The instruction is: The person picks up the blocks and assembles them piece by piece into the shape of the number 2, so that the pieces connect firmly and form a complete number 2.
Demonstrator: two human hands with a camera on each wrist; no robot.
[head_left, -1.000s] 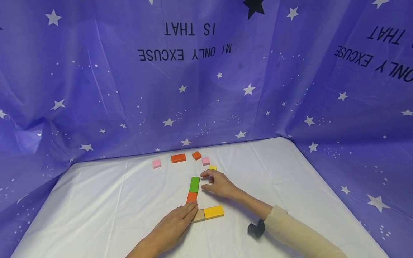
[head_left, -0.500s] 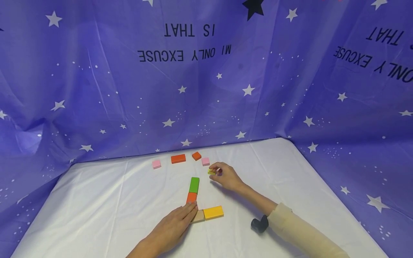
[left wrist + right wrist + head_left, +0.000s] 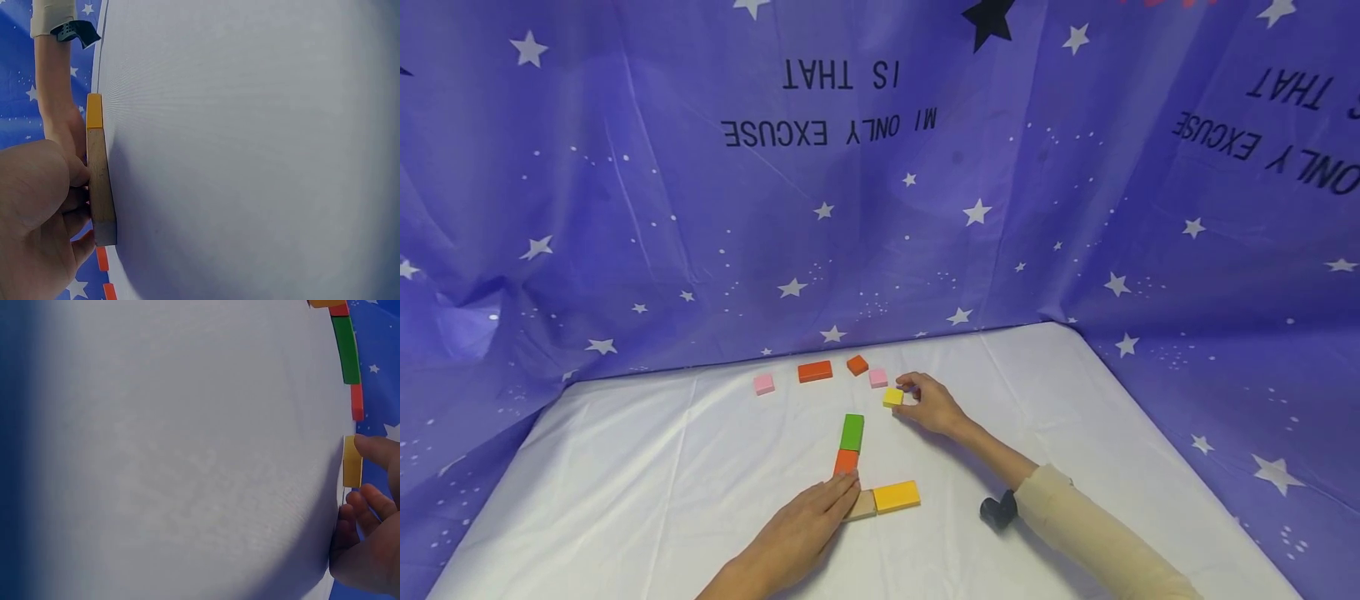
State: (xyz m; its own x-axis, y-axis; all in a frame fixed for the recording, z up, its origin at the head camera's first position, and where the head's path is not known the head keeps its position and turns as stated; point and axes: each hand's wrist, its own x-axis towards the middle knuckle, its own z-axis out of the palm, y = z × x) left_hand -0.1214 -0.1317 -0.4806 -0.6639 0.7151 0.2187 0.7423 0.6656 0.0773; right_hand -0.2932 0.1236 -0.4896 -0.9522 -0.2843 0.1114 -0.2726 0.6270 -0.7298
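In the head view my left hand [image 3: 801, 529] rests its straight fingers on the near end of a row of blocks. Under and beside the fingers are an orange-red block [image 3: 847, 461] and a plain wooden block [image 3: 99, 172]. A green block [image 3: 852, 432] continues the row away from me; a yellow-orange block [image 3: 897, 497] extends it to the right. My right hand [image 3: 931, 405] holds a small yellow block [image 3: 892, 397] loosely between thumb and fingers. The right wrist view shows the thumb touching one end of that yellow block, with the fingertips close to its other end.
Near the table's back edge lie a pink block [image 3: 763, 384], a long red block [image 3: 815, 372], a small red block [image 3: 857, 365] and another pink block [image 3: 878, 378]. White cloth covers the table [image 3: 625, 483]. A purple star-print curtain [image 3: 880, 242] hangs behind.
My right hand has moved slightly right and taken hold of the small yellow block, which shifted a little on the table. The left hand has stayed on the blocks.
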